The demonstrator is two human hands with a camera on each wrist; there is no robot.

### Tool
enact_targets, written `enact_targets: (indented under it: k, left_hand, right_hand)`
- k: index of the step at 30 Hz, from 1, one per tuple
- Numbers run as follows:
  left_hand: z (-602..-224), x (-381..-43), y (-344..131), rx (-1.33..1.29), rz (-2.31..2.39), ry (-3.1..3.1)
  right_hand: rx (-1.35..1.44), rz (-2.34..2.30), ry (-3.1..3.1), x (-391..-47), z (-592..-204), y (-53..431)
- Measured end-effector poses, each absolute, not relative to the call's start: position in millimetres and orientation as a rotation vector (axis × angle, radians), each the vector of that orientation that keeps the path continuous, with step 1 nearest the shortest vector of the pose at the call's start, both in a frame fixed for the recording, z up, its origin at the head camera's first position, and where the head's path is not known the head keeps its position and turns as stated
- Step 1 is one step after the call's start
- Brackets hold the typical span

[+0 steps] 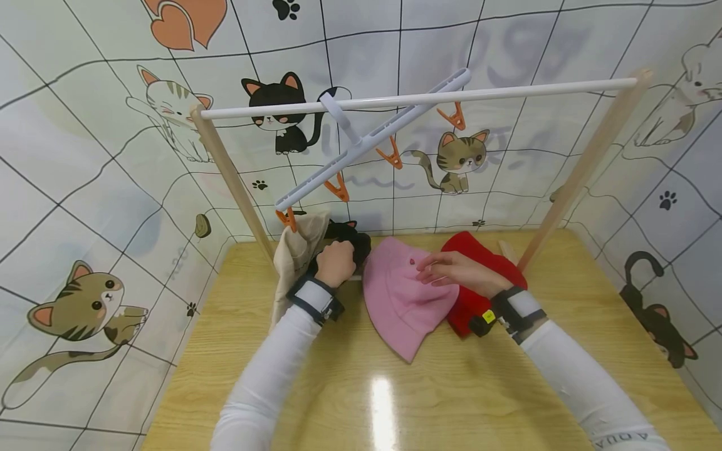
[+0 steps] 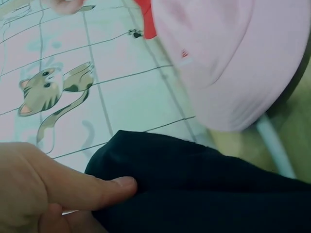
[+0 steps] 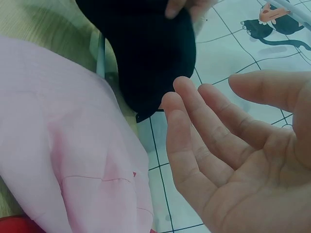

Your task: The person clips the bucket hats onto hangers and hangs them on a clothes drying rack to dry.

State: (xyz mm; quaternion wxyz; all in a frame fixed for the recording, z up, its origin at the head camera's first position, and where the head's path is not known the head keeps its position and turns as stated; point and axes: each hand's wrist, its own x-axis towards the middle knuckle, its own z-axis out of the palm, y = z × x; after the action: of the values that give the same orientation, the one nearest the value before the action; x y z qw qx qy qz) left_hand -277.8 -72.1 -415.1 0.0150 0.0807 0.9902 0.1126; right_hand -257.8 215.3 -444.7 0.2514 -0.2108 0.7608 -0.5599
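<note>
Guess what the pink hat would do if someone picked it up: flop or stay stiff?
The pink hat would probably flop a bit, since its sides show soft creases. It looks light, seeming to be just fabric. Its wide, uneven brim likely keeps it from rolling.

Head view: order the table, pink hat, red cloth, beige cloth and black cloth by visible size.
1. Table
2. Pink hat
3. Red cloth and beige cloth: too alike to rank, both partly hidden
4. Black cloth, partly behind the left hand
</note>
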Motion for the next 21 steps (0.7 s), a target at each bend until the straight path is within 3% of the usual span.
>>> enact_targets:
  k: [12,21]
  left_hand:
    - [-372.2,-283.6,-102.2,0.22,0.408,3.074]
    - [-356.3,-281.3,-114.3,0.337,0.464,3.171]
  right_hand:
    - [-0.581,-1.508,2.083,-258.3,-448.7,219.9]
    - [-0.567,-1.505,2.099,-256.0,-445.1,218.7]
